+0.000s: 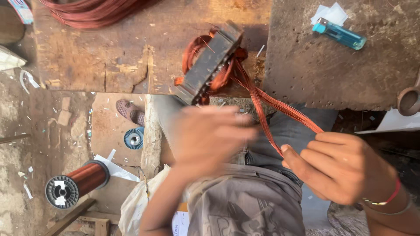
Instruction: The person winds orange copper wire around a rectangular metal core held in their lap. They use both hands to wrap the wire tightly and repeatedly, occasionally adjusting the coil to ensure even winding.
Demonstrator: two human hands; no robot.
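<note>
Stator core (209, 63) sits tilted on the front edge of our wooden bench (109, 52), copper windings bulging from both faces. Copper wire bundle (267, 102) runs from it down to our right hand (339, 168), which has fingers curled, pinching the strands. Left hand (205, 135) is motion-blurred just below the core; can't tell its grip. Wire spool (76, 183) lies on the floor, smaller blue spool (133, 139) beyond it, blue lighter (339, 33) on the bench at right
</note>
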